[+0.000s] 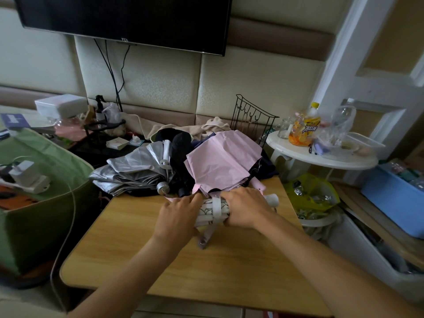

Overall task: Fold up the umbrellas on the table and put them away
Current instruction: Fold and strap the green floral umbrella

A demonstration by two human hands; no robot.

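Observation:
A folded white umbrella [212, 211] with a line pattern lies across the wooden table [160, 260], its white handle [271, 199] sticking out to the right. My right hand [246, 207] grips its handle end. My left hand [181, 213] holds the other end, fingers reaching the closing strap [216, 208] wrapped round the bundle. A loose strap with a snap [205, 238] hangs toward me. Behind it lie a half-collapsed pink umbrella [222, 164], a crumpled silver umbrella [135, 171] and a black umbrella [181, 150].
A green fabric bin [46, 184] with a charger and cable stands at the left. A white round side table [321, 157] with bottles and a jar is at the right, a yellow bag [314, 193] in a bin below it. A black wire rack [252, 120] stands behind the umbrellas.

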